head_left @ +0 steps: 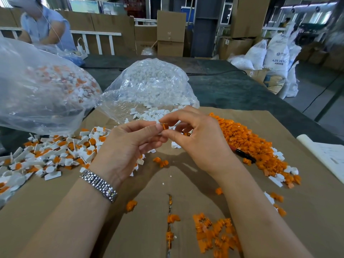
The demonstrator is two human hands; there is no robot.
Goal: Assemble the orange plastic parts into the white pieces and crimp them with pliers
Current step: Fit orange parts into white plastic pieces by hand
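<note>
Hands meet over a cardboard sheet (242,116) on the workbench: our left hand (128,144) and right hand (197,138) come together fingertip to fingertip, both pinching one small orange part (164,126) between thumb and forefinger — the other fingers loosely curled. Whether a white piece sits in that same pinch we cannot tell. Behind the hands, white pieces (149,113) spill from an open clear bag (149,84). To our right lies the orange heap (247,142), with the dark pliers (244,155) half buried at its near edge. To our left, finished white-and-orange units (55,153) pile up below a second bag (41,84). More orange parts are scattered near our forearms. A metal bracelet (98,185) circles our left wrist.
</note>
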